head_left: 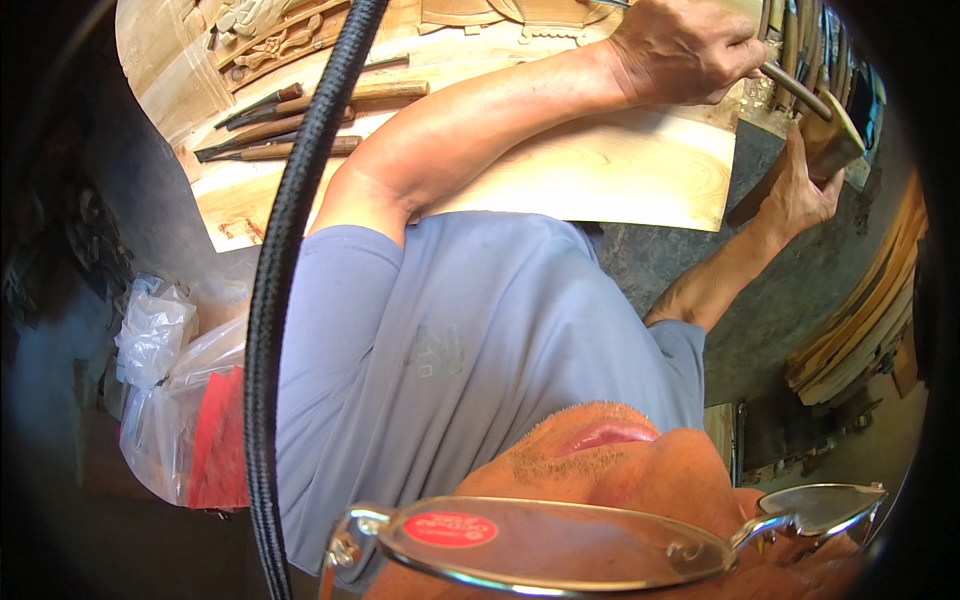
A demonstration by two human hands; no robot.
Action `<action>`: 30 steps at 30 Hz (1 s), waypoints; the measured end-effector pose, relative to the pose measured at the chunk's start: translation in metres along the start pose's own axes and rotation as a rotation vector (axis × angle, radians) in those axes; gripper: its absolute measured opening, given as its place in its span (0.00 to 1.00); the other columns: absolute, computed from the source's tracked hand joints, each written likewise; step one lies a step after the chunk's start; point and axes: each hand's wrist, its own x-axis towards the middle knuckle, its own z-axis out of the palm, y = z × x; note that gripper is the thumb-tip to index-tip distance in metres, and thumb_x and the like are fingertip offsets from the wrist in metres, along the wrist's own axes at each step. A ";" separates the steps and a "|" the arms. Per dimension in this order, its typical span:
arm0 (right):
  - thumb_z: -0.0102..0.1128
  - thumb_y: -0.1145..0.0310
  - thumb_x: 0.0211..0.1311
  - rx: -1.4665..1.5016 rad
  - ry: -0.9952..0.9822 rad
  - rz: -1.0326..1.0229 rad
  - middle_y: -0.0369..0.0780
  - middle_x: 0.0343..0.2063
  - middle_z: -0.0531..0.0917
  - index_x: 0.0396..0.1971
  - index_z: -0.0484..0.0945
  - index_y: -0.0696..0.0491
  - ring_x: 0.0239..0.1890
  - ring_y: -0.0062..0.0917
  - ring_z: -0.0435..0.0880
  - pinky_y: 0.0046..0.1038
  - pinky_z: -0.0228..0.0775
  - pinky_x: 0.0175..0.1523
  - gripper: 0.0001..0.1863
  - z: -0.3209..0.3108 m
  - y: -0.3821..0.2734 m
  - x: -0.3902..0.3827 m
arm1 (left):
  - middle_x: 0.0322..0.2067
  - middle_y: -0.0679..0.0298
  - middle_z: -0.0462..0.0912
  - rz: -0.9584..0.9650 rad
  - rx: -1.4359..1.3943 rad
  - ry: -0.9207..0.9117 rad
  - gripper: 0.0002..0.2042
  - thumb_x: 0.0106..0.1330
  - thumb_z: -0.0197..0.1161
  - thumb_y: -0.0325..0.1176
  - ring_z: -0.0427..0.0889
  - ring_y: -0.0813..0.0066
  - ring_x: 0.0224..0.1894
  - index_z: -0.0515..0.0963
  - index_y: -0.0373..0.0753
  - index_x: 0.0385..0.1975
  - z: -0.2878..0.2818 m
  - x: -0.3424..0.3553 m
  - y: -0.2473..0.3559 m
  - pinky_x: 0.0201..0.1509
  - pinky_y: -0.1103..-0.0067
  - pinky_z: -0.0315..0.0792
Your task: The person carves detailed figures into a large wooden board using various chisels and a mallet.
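My left hand is closed around a slim carving tool near the top of the view, above a carved wooden panel. My right hand grips a wooden mallet or block at the right, where the tool's back end meets or overlaps it; I cannot tell if they touch. Several wood-handled chisels lie on the pale wooden board to the left of my left forearm.
A row of tools lines the upper right. Stacked boards stand at the right above the grey floor. Plastic bags and a red item sit at the left. A black braided cord crosses the view.
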 end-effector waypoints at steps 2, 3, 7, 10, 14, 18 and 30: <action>0.84 0.77 0.48 0.035 0.117 0.063 0.41 0.39 0.89 0.47 0.84 0.65 0.37 0.23 0.87 0.27 0.82 0.46 0.24 0.004 -0.010 0.001 | 0.30 0.72 0.79 0.115 0.121 0.182 0.06 0.64 0.66 0.40 0.80 0.77 0.23 0.84 0.49 0.37 0.029 -0.010 -0.011 0.23 0.79 0.70; 0.83 0.77 0.48 0.040 0.138 0.185 0.41 0.38 0.89 0.46 0.84 0.65 0.35 0.24 0.87 0.28 0.82 0.44 0.24 -0.004 -0.006 0.002 | 0.28 0.78 0.79 0.173 0.172 0.267 0.04 0.65 0.67 0.43 0.78 0.84 0.20 0.85 0.57 0.35 0.029 -0.004 -0.011 0.20 0.83 0.67; 0.80 0.80 0.50 0.029 0.148 0.103 0.43 0.38 0.88 0.46 0.84 0.65 0.34 0.27 0.87 0.28 0.83 0.40 0.21 -0.014 0.002 -0.003 | 0.29 0.79 0.80 0.283 0.220 0.170 0.09 0.60 0.67 0.39 0.79 0.84 0.25 0.87 0.52 0.39 0.015 -0.018 0.007 0.21 0.83 0.71; 0.80 0.81 0.49 0.055 0.171 0.161 0.43 0.38 0.88 0.44 0.84 0.65 0.33 0.27 0.87 0.27 0.83 0.38 0.20 -0.016 0.000 -0.010 | 0.28 0.78 0.79 0.256 0.156 0.088 0.10 0.58 0.67 0.39 0.79 0.84 0.25 0.87 0.52 0.39 0.016 -0.020 0.005 0.21 0.84 0.71; 0.80 0.81 0.50 0.060 0.161 0.175 0.43 0.39 0.88 0.45 0.84 0.65 0.34 0.26 0.87 0.27 0.83 0.40 0.20 -0.017 0.002 -0.014 | 0.31 0.78 0.78 0.264 0.099 0.018 0.13 0.57 0.67 0.38 0.80 0.84 0.25 0.85 0.51 0.42 0.023 -0.018 0.002 0.23 0.84 0.75; 0.79 0.81 0.53 0.037 0.121 0.192 0.42 0.42 0.89 0.49 0.83 0.63 0.37 0.25 0.88 0.26 0.85 0.39 0.22 -0.017 0.002 -0.016 | 0.30 0.77 0.76 0.250 0.180 -0.018 0.11 0.59 0.66 0.38 0.82 0.84 0.26 0.84 0.52 0.42 0.022 -0.017 0.000 0.24 0.85 0.76; 0.81 0.78 0.51 -0.007 0.122 0.215 0.43 0.38 0.89 0.48 0.84 0.64 0.33 0.25 0.87 0.25 0.84 0.38 0.23 -0.010 -0.002 -0.013 | 0.32 0.59 0.77 0.156 -0.171 0.096 0.11 0.60 0.67 0.32 0.83 0.63 0.33 0.81 0.33 0.40 0.011 -0.007 -0.001 0.34 0.69 0.78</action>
